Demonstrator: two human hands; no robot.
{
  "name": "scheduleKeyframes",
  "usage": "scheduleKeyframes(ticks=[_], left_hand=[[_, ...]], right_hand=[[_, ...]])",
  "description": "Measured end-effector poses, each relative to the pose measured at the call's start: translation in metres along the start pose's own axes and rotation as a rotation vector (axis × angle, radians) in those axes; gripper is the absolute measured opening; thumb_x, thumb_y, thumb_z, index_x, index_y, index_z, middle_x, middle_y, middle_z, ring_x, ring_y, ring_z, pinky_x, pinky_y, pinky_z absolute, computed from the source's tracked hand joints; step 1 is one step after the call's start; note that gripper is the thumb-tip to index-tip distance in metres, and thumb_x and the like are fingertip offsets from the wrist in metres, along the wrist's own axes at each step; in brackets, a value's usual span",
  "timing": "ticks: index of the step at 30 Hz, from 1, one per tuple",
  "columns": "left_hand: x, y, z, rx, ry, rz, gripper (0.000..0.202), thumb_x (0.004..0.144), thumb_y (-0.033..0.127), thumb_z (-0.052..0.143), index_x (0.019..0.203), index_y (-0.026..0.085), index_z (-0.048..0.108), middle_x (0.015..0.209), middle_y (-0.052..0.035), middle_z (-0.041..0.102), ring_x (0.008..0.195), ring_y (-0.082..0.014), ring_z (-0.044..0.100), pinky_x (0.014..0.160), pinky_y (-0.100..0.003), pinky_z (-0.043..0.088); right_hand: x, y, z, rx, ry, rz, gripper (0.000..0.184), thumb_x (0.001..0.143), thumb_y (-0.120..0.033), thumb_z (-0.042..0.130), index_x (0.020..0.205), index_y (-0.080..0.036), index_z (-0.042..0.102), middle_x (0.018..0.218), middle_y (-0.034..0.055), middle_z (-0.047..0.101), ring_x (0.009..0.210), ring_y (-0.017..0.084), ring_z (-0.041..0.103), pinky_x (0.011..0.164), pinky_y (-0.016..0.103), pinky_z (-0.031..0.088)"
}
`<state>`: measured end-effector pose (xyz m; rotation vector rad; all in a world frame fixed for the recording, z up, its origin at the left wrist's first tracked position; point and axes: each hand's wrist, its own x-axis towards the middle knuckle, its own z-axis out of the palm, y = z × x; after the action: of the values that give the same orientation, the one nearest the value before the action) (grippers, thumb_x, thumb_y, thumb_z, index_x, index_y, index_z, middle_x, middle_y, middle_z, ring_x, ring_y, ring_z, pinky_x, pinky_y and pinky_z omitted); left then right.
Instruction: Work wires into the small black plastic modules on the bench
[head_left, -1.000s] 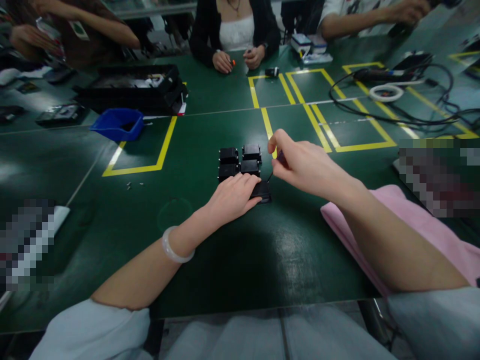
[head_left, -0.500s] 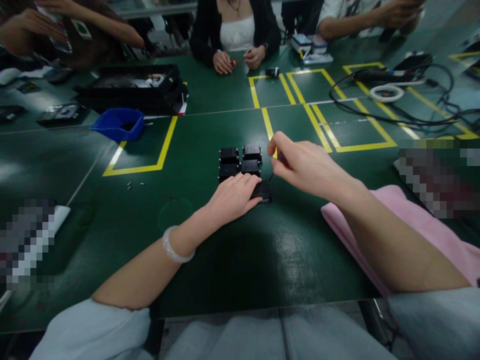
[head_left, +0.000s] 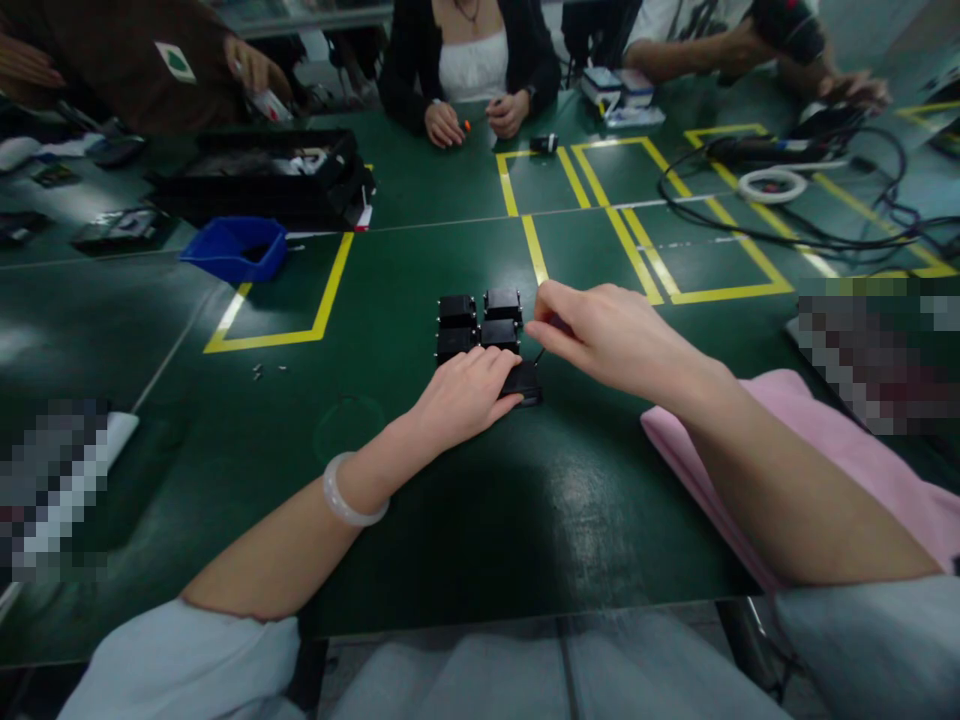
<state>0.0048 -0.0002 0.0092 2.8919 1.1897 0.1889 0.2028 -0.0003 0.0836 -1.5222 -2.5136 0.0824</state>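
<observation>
The green counter carries all the work, and its middle, in front of the person, seems chosen because both arms reach there easily. The pink cloth lies to the side, under the right forearm. The blue bin sits farther away at the left, over the corner of the yellow tape.

The left hand is pressed flat, fingers together and thumb along the near edge, gripping the black piece on the counter — probably so that it does not slide or turn. The right hand pinches a thin dark tool, slanting to the piece's far right edge; whether the tip touches, I cannot tell. Four black blocks stand in two rows just beyond, perhaps to keep them in order. Small metal bits lie loose at the left, well apart from the hands.

Compared with half a second ago, a co-worker's hand at the far right is now down near the counter. The right hand is slightly lower, its fingertips closer to the left hand — while the left hand and the piece look unchanged.
</observation>
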Motion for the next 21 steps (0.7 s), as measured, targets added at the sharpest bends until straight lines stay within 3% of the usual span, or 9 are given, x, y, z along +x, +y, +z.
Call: scheduleKeyframes(ticks=[7,13,21], left_hand=[[-0.0005,0.0012,-0.0006,0.003,0.003,0.002,0.037,0.091,0.037,0.056,0.119,0.014,0.049,0.111,-0.0091,0.063,0.101,-0.0234,0.059,0.084,-0.033,0.046],[-0.0008,0.0009,-0.0003,-0.005,0.005,-0.003,0.036,0.092,0.038,0.055,0.119,0.015,0.049,0.112,-0.0093,0.063,0.102,-0.0236,0.059,0.084,-0.033,0.045],[-0.0004,0.001,-0.0002,-0.001,-0.002,-0.003,0.036,0.092,0.038,0.055,0.119,0.014,0.049,0.114,-0.0098,0.062,0.104,-0.0243,0.059,0.086,-0.034,0.045]], right_hand=[[0.0007,0.0029,0.0013,0.058,0.018,0.016,0.028,0.092,-0.03,0.036,0.115,-0.019,0.048,0.081,0.004,0.064,0.065,0.016,0.054,0.059,0.026,0.03],[0.0012,0.0041,0.002,-0.022,0.007,0.04,0.027,0.093,-0.04,0.037,0.102,-0.02,0.053,0.077,0.0051,0.064,0.067,0.018,0.056,0.059,0.028,0.029],[0.0006,0.0039,0.0028,0.04,0.036,0.05,0.032,0.089,-0.028,0.038,0.119,-0.018,0.046,0.081,0.0047,0.065,0.068,0.017,0.057,0.06,0.027,0.031]])
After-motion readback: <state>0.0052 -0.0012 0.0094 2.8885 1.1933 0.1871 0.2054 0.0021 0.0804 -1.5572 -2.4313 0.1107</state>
